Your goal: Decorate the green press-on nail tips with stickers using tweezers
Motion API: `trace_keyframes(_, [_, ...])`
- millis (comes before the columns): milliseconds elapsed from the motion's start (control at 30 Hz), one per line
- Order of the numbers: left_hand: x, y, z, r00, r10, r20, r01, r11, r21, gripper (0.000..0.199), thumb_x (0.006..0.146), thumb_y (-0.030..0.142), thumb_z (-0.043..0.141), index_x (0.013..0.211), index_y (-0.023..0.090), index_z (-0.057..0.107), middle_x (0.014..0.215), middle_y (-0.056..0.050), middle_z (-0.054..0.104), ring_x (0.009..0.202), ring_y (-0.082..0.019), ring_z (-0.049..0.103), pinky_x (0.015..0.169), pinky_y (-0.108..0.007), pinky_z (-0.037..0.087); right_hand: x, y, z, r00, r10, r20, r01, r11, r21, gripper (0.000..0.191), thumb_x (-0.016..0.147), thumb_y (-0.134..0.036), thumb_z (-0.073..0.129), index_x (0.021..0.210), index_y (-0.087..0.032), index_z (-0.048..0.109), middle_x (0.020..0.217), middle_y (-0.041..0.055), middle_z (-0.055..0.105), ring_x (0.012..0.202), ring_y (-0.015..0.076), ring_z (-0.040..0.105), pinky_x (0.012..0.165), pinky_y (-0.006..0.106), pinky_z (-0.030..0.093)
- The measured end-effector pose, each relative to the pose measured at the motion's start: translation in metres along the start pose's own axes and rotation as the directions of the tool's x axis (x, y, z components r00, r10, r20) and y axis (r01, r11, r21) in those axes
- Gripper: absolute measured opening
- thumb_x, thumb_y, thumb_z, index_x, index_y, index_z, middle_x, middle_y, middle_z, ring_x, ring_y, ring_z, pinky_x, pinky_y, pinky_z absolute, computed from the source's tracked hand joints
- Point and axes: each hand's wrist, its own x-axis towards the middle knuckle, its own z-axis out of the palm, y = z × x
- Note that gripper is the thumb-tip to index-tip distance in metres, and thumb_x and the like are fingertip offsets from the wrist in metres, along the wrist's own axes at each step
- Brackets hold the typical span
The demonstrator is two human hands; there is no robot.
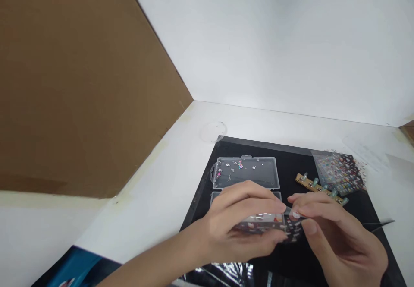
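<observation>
My left hand [246, 222] is closed around a clear sticker sheet [293, 231] printed with small white and red motifs, fingers on top and thumb below. A corner of the sheet is lifted near the fingertips. My right hand [343, 235] pinches at that edge, thumb and fingers together around what look like dark tweezers [383, 224], whose back end sticks out behind the hand; the fingers hide most of them. Beyond my left hand lies an open clear plastic case [258, 172] with small charms in its lid; my hand covers much of the lower half.
Past my right hand, a wooden strip [310, 186] holds several pale green nail tips. More sticker sheets [343, 172] lie at the black mat's [291, 157] far right. A clear round disc [213, 131] is beyond the mat. A brown cardboard panel [80, 84] stands at left.
</observation>
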Motion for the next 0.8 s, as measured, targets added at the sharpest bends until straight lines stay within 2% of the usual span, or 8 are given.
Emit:
trace_keyframes(67, [0.001,-0.001,0.0,1.0,-0.018,0.0,0.018,1.0,0.023,0.032,0.104,0.043,0.081,0.117,0.014,0.072,0.1,-0.007,0.081,0.082,-0.016,0.078,0.069,-0.029,0.063,0.0,-0.001,0.0,1.0,-0.004,-0.001,0.004,1.0,-0.007,0.013,0.101,-0.013,0.073,0.101,-0.024,0.08,0.082,0.0031,0.08,0.082,0.0195,0.083,0.076,0.026,0.07])
trace_keyframes(133, [0.001,-0.001,-0.001,0.999,-0.04,0.004,0.04,0.998,0.039,0.035,0.101,0.046,0.084,0.113,0.015,0.073,0.097,-0.005,0.081,0.078,-0.015,0.077,0.068,-0.03,0.059,0.0,0.0,-0.001,1.0,0.006,0.027,-0.005,1.0,-0.018,0.015,0.101,-0.011,0.072,0.101,-0.024,0.079,0.084,0.0027,0.081,0.084,0.0191,0.083,0.079,0.025,0.07])
trace_keyframes(333, [0.001,0.003,-0.003,0.998,-0.065,0.001,0.065,0.997,-0.043,0.017,0.101,0.024,0.085,0.106,0.012,0.074,0.096,-0.006,0.081,0.08,-0.013,0.077,0.073,-0.027,0.061,-0.005,0.002,0.001,1.0,-0.01,0.019,0.01,1.0,-0.001,0.02,0.098,-0.007,0.07,0.104,-0.024,0.078,0.085,0.0002,0.08,0.087,0.0164,0.082,0.083,0.023,0.069])
trace_keyframes(600, [0.003,0.006,-0.003,1.0,-0.023,-0.005,0.023,0.999,-0.027,0.01,0.102,0.017,0.081,0.101,0.013,0.072,0.089,-0.005,0.08,0.067,-0.012,0.073,0.063,-0.027,0.061,-0.001,-0.001,0.003,0.997,-0.04,0.064,0.039,0.999,0.015,0.024,0.092,-0.002,0.071,0.101,-0.023,0.077,0.081,-0.0006,0.079,0.078,0.0159,0.08,0.087,0.027,0.071])
trace_keyframes(800, [0.002,0.01,-0.006,1.0,-0.007,0.003,0.007,1.0,-0.025,0.016,0.101,0.014,0.083,0.111,0.012,0.072,0.099,-0.008,0.082,0.077,-0.011,0.079,0.077,-0.017,0.07,-0.001,-0.002,-0.004,0.992,-0.026,0.126,0.025,1.0,0.016,0.029,0.089,-0.001,0.073,0.105,-0.024,0.079,0.085,0.0031,0.082,0.084,0.0232,0.084,0.084,0.034,0.073])
